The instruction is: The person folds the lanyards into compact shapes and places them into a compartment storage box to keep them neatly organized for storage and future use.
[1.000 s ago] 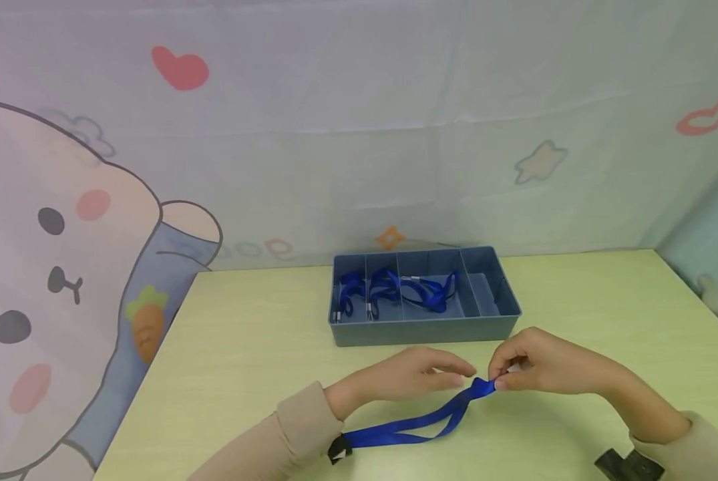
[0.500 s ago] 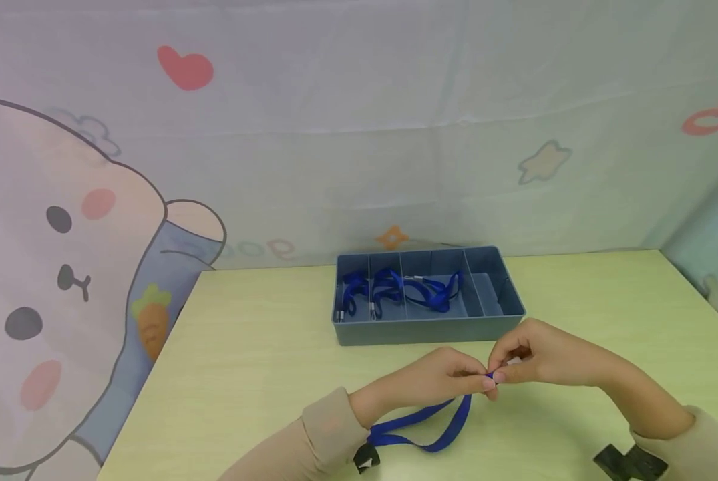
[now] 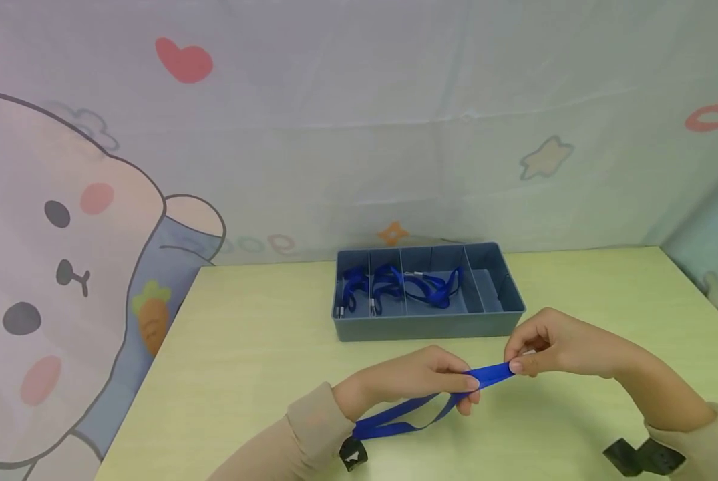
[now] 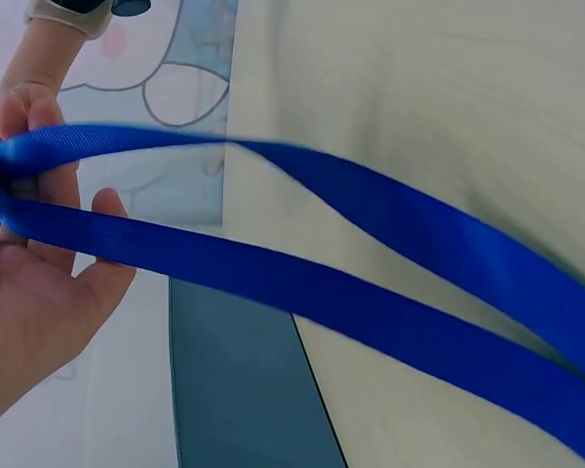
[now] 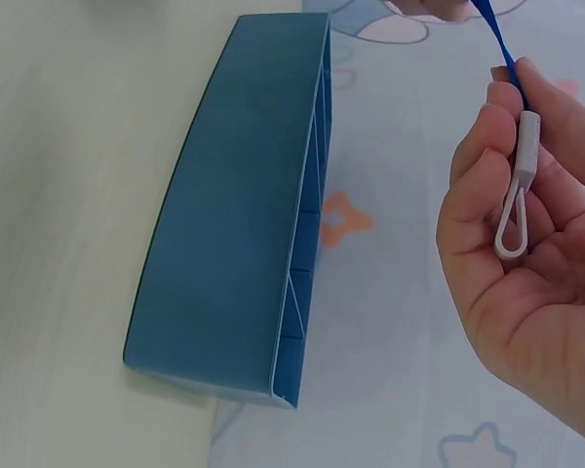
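Note:
A blue lanyard [image 3: 493,375] is stretched between both hands, its two straps lying close together there. My right hand [image 3: 566,347] pinches it near its end; in the right wrist view a pale clip [image 5: 526,156] with a loop lies inside the curled fingers. Further along the straps, my left hand [image 3: 421,375] pinches the lanyard between thumb and fingers. From there the straps spread into a loop that runs back toward the left cuff, as the left wrist view shows with the two blue bands [image 4: 273,268].
Behind the hands stands a blue-grey divided box [image 3: 427,329]. Several blue lanyards [image 3: 437,294] lie in its left and middle compartments, metal clips showing. A printed cloth [image 3: 310,167] hangs along the table's back edge. Black wrist mounts [image 3: 644,457] sit under the cuffs.
My left hand, open beside the lanyard at first, has pinched it next to the right hand. The hands have since drawn apart, right hand moving rightward and up, leaving a taut stretch between them.

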`<act>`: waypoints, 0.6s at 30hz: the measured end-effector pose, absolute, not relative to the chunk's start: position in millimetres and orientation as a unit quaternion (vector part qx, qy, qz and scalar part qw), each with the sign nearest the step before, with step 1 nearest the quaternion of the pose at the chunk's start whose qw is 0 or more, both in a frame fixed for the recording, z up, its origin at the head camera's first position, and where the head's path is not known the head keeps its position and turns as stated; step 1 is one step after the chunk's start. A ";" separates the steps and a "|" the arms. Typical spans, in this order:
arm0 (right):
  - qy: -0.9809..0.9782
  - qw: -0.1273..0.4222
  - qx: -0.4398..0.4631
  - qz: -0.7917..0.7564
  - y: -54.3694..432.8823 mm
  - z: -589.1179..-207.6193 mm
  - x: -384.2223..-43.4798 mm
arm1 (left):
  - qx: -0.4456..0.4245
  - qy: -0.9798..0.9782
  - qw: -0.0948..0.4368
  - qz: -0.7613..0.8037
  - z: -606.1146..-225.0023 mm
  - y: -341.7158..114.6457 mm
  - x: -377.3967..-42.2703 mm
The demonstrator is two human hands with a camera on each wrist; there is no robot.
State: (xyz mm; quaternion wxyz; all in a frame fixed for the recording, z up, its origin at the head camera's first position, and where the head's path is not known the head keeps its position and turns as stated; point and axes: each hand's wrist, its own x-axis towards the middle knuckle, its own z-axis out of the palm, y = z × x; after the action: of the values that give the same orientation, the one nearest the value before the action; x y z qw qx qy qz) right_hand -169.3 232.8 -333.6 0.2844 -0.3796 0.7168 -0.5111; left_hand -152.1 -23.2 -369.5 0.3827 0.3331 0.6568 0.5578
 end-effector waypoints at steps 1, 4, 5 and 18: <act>0.715 0.288 -0.378 -0.512 233.6 -333.3 -169.3 | 0.338 0.656 0.386 0.554 -369.5 -25.3 -152.8; 0.714 0.294 -0.373 -0.514 237.0 -333.4 -169.5 | 0.355 0.654 0.390 0.542 -370.3 -32.4 -155.1; 0.714 0.294 -0.370 -0.516 238.7 -333.6 -169.7 | 0.360 0.655 0.392 0.537 -370.8 -35.1 -155.9; 0.747 0.266 -0.334 -0.509 281.6 -334.8 -173.8 | 0.357 0.683 0.392 0.502 -375.3 -94.5 -166.7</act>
State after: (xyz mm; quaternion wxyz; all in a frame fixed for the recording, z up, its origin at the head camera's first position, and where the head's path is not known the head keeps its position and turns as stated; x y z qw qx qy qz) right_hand -173.8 281.6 -334.8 0.2664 -0.3338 0.7471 -0.5094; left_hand -166.7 -94.5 -375.3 0.3924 0.3567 0.6832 0.5020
